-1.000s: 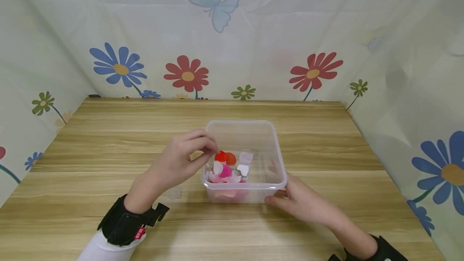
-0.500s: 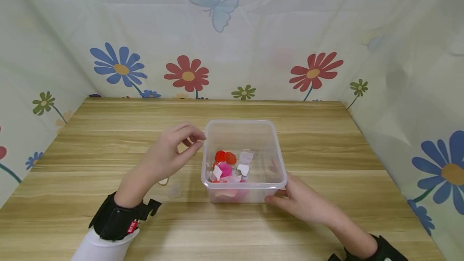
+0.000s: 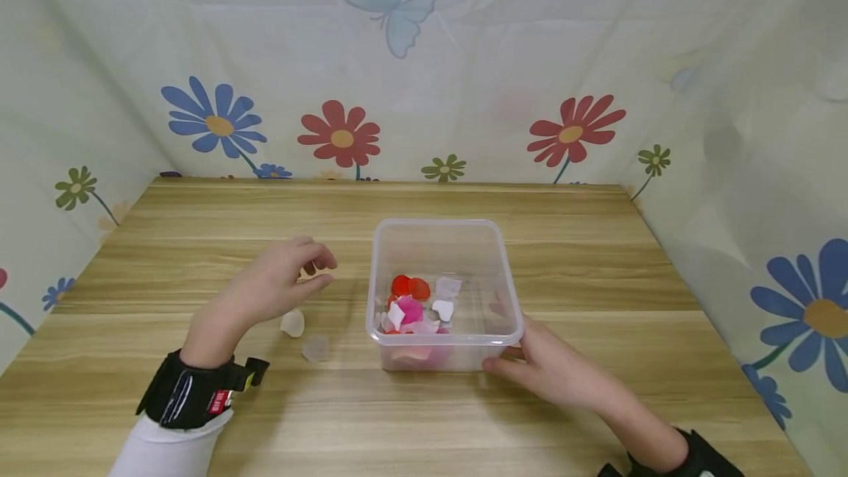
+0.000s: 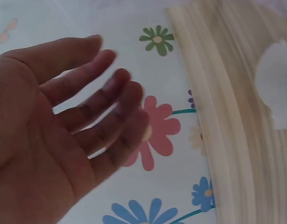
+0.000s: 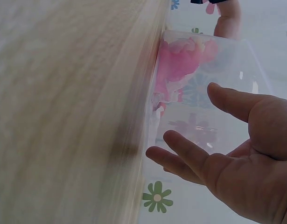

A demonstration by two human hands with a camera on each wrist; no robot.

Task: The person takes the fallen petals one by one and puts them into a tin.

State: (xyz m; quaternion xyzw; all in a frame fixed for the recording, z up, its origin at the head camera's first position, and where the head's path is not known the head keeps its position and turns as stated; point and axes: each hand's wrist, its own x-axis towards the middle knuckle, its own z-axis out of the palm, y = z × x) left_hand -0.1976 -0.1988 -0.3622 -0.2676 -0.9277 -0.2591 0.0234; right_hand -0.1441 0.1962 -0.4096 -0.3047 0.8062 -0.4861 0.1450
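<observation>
A clear plastic box, without a lid, stands on the table. Red petals, pink petals and white petals lie inside it, mostly towards the left. My left hand hovers to the left of the box with its fingers loosely bent. Its palm and fingers hold nothing in the left wrist view. Below this hand, a white petal and a paler translucent one lie on the wood. My right hand touches the box's near right corner, thumb at the front, fingers extended along the side.
The wood-grained table extends around the box on all sides. Pale cloth printed with flowers and a butterfly hangs behind it and along both sides.
My left hand has drawn back from the box's left rim, moving left over the table. The white petal beneath it has come into view. My right hand and the box have stayed put.
</observation>
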